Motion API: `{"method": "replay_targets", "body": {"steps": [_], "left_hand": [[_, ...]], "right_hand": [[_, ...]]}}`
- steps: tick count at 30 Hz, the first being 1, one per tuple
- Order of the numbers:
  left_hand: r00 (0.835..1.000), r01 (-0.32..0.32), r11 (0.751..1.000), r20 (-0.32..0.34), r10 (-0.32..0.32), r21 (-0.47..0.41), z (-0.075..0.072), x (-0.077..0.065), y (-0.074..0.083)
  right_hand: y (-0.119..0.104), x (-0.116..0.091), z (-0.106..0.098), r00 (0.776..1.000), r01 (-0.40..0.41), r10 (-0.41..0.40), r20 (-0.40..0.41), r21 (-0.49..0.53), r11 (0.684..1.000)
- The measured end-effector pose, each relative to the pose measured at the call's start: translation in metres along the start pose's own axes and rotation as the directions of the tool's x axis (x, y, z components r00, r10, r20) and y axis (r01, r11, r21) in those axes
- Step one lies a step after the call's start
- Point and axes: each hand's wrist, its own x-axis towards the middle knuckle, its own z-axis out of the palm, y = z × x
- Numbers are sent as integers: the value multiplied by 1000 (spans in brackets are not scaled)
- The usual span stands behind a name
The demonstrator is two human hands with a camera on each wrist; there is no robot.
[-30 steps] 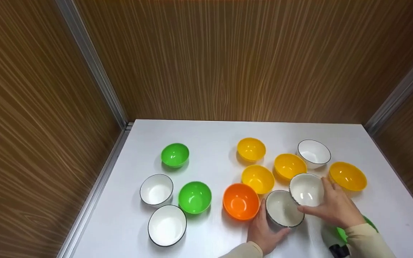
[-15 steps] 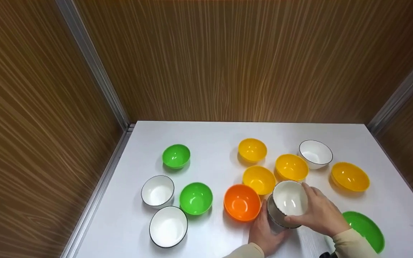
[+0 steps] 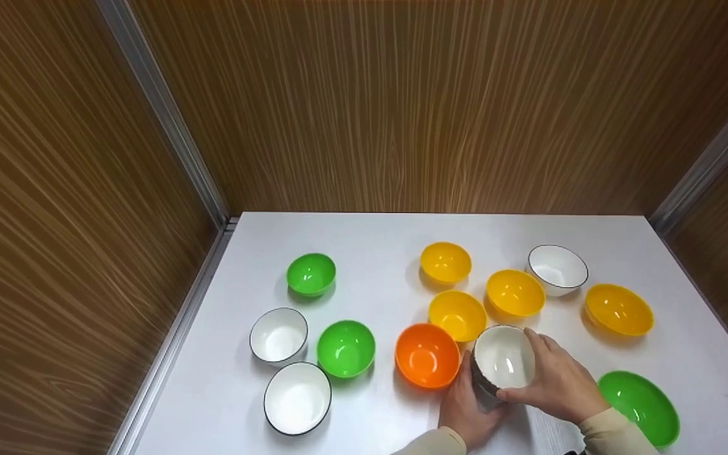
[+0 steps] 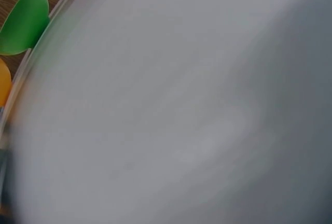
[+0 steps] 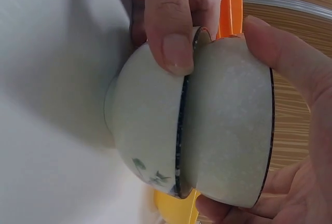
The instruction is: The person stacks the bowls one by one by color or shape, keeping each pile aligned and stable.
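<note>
In the head view my left hand (image 3: 468,412) grips a dark-rimmed white bowl from its left side, close to the table. The right wrist view shows this lower bowl (image 5: 142,112) with a small leaf pattern, the left thumb on its wall near the rim. My right hand (image 3: 557,382) holds a second white bowl (image 3: 504,359) by its rim and side. This upper bowl sits partly inside the lower one, its dark rim standing well above the lower rim. The left wrist view shows mostly the blurred table surface, no hand.
An orange bowl (image 3: 427,356) stands just left of the hands, with yellow bowls (image 3: 457,316) behind. A green bowl (image 3: 642,407) lies by the right forearm. Farther left are white bowls (image 3: 297,399) and green bowls (image 3: 345,349). Wood-patterned panels (image 3: 402,107) enclose the table (image 3: 376,246).
My right hand has carried the upper bowl left and down, from beside the lower bowl to inside it. The left hand has stayed on the lower bowl. The green bowl at right has become visible.
</note>
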Motion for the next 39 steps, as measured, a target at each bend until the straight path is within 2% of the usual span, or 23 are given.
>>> {"method": "replay_targets", "body": {"steps": [8,19,23,30,39], "left_hand": [[999,46,999,20,-46,-2,1,1,1],[999,41,999,25,-41,7,1,2,2],[998,51,999,30,-51,13,1,2,2],[1000,17,1000,16,-17,8,1,2,2],[999,32,999,39,-32,-3,0,1,3]], "right_hand": [[2,-3,6,999,37,-37,-30,7,999],[5,-5,11,998,52,-51,-44,16,999],[7,-6,14,997,51,-49,-57,45,998],[10,-10,20,993,75,-63,-103,110,991],[10,-11,18,1000,7,-3,-29,150,989]]}}
